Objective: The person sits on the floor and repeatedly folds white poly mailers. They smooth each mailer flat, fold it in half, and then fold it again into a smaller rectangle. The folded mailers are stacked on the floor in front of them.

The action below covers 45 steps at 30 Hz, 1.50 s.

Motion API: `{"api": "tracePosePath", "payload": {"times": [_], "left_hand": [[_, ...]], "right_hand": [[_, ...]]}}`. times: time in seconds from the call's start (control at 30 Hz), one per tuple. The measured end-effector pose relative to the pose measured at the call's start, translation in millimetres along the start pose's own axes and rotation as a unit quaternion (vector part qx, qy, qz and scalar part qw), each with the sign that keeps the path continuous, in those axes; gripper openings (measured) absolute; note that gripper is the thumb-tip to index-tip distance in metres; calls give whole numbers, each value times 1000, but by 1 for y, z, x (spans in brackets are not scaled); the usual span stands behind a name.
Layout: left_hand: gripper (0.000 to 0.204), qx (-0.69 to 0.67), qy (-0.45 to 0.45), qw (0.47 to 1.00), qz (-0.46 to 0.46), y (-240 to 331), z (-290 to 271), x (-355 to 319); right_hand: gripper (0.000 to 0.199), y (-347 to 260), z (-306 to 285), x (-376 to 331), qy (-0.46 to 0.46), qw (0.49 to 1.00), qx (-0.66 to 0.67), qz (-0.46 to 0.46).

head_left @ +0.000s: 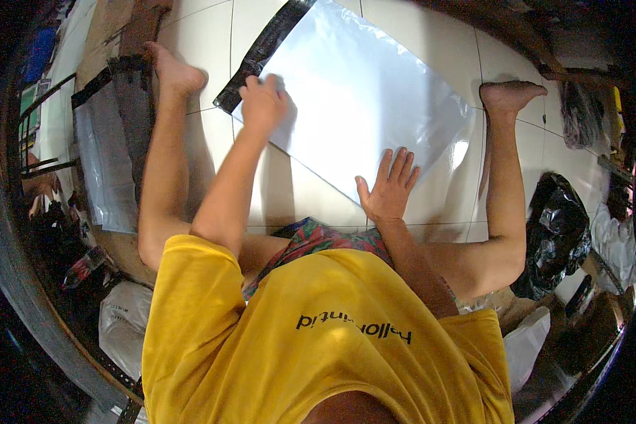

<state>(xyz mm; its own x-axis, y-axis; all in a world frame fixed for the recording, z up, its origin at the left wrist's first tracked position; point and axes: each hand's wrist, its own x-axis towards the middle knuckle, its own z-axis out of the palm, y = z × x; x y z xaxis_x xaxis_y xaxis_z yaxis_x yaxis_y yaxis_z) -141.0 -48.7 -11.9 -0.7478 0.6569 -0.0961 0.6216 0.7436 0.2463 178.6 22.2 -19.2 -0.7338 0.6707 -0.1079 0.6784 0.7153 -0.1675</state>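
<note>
A large white plastic mailing bag [346, 92] with a black strip [261, 56] along its left edge lies flat and slanted on the tiled floor between my outstretched legs. My left hand [263, 106] is on the bag's left side, right beside the black strip. Its fingers are curled and slightly blurred, and whatever they pinch is hidden under them. My right hand [390, 187] rests flat on the bag's near right edge, fingers spread and thumb out, holding nothing.
More grey and black plastic bags [109, 148] lie in a stack beyond my left leg. On the right are a crumpled black plastic bag [555, 233] and a white one [615, 244]. A dark metal rack [49, 127] stands at the far left. My bare feet flank the mailing bag.
</note>
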Motion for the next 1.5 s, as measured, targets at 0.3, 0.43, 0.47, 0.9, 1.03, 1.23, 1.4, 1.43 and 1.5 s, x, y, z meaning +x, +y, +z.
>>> {"api": "tracePosePath", "payload": {"times": [0.3,0.43,0.47,0.9,1.03,1.23,1.4,1.43,1.5], "left_hand": [[35,-35,-199,977,73,123,7,-120],[37,-7,-63,998,30,19,-18,-54],[32,-23,-15,999,46,-18,-11,-37],[60,-230,-160,959,-35,-98,12,182],[58,-81,-135,987,23,-91,24,195],[52,-261,-184,946,-59,-64,3,187],[40,-286,-162,943,-43,-76,8,180],[38,-286,-172,942,-30,-92,18,189],[31,-245,-180,952,11,-78,8,182]], "right_hand": [[90,2,4,1,11,1000,-14,2],[90,-1,-3,-3,4,1000,12,4],[89,-2,-5,-2,2,1000,16,-4],[58,97,-3,38,-68,798,380,463],[58,66,-10,55,-25,798,299,522],[61,60,8,51,74,704,537,459],[47,50,-13,46,135,670,581,443],[46,51,-11,46,126,685,571,435],[45,57,1,47,119,723,526,432]]}}
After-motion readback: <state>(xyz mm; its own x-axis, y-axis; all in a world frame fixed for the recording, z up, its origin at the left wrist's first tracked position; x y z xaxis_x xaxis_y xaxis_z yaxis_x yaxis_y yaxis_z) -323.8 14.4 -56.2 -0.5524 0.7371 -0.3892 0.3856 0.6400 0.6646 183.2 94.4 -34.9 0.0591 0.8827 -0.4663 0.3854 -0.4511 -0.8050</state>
